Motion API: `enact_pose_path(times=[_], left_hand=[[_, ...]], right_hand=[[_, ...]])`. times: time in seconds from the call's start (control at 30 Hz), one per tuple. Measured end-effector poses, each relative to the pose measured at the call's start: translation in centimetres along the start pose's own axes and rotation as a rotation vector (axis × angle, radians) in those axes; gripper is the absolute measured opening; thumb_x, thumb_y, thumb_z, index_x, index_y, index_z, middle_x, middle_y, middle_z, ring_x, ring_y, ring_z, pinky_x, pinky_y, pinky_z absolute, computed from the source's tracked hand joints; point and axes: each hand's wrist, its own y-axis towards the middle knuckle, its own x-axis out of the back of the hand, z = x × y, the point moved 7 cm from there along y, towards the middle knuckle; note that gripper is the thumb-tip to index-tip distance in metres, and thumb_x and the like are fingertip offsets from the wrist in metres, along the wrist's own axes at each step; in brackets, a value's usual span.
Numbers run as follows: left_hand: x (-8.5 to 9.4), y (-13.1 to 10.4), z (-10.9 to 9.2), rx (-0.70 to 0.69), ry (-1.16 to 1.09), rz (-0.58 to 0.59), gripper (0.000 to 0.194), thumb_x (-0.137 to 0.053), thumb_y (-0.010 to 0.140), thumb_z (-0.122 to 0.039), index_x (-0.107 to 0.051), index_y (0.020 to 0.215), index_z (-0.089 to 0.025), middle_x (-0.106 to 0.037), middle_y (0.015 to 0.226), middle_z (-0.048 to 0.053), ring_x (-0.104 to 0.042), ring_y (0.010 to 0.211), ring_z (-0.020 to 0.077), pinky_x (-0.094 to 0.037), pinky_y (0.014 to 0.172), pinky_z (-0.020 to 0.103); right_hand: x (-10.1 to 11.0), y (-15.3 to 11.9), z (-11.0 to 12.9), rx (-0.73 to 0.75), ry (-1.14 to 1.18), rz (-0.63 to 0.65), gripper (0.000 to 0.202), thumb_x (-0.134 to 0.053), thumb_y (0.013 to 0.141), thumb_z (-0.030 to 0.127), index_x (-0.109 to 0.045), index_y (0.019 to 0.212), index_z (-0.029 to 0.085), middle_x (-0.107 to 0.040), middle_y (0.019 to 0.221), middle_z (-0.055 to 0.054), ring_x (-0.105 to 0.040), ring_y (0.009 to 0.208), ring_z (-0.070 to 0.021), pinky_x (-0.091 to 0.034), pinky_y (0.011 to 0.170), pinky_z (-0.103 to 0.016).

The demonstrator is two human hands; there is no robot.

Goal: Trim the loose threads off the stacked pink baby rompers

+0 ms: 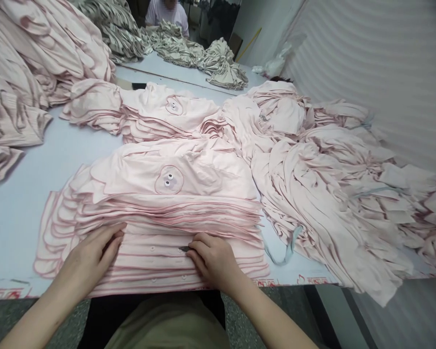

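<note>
Layered pink garments (174, 206) with darker pink edging lie fanned out at the table's front edge. An oval patch (169, 180) with two eyes shows on the top one. At the left of the layers rests my left hand (96, 254), fingers bent with a gap between thumb and fingers, nothing visible between them. My right hand (212, 256) lies on the layers further right, its fingers closed on a small dark pointed tool (184, 248). Small round buttons (152, 248) show on the fabric between my hands.
A second pink stack (148, 109) lies behind, with loose pink garments (305, 179) and a bluish strip (288, 249) to the right. More pink cloth (58, 39) is piled at left. Grey-green bundles (181, 51) and a person (167, 14) are at the table's (7, 208) far end.
</note>
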Motion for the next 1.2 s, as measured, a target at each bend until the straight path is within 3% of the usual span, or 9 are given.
enact_pose_path(times=[0.17,0.37,0.5,0.7,1.2], left_hand=[[-0.2,-0.7,1.0,-0.029,-0.092,0.028,0.03,-0.041,0.091,-0.043,-0.063,0.099,-0.024,-0.072,0.102,0.002,-0.068,0.092,0.0163,-0.053,0.081,0.023],[0.2,-1.3,-0.1,-0.123,-0.129,0.098,0.025,-0.042,0.092,-0.033,-0.063,0.103,-0.024,-0.068,0.11,0.004,-0.065,0.101,0.0151,-0.053,0.085,0.023],[0.3,-1.3,-0.6,-0.14,-0.11,0.102,0.028,-0.042,0.09,-0.028,-0.063,0.107,-0.021,-0.067,0.111,0.006,-0.066,0.102,0.016,-0.054,0.087,0.025],[0.0,-1.4,-0.6,-0.17,-0.116,0.1,0.028,-0.041,0.089,-0.021,-0.062,0.108,-0.02,-0.067,0.11,0.006,-0.065,0.104,0.0152,-0.054,0.09,0.025],[0.1,-2.3,0.3,-0.18,-0.114,0.114,0.032,-0.045,0.088,-0.024,-0.057,0.117,-0.022,-0.064,0.12,0.007,-0.062,0.112,0.0179,-0.054,0.094,0.028]], right_hand=[[0.2,-0.2,-0.3,-0.047,0.064,-0.021,0.025,-0.045,0.099,0.03,-0.067,0.091,0.02,-0.067,0.09,-0.006,-0.062,0.075,-0.0169,-0.043,0.065,-0.028],[0.1,1.4,1.4,0.001,0.185,-0.042,0.024,-0.046,0.1,0.03,-0.067,0.095,0.019,-0.067,0.091,-0.006,-0.063,0.078,-0.0166,-0.044,0.068,-0.026],[-1.8,4.3,4.6,0.025,0.238,-0.019,0.016,-0.053,0.097,0.028,-0.067,0.097,0.02,-0.067,0.095,-0.004,-0.063,0.083,-0.017,-0.045,0.073,-0.026],[-5.5,7.4,8.0,0.016,0.068,0.122,0.013,-0.061,0.092,0.031,-0.069,0.094,0.02,-0.068,0.095,-0.001,-0.064,0.078,-0.0171,-0.043,0.063,-0.027],[-5.9,7.7,8.7,0.01,-0.015,0.15,0.015,-0.057,0.094,0.031,-0.068,0.092,0.021,-0.068,0.094,0.0,-0.063,0.075,-0.0161,-0.039,0.06,-0.027]])
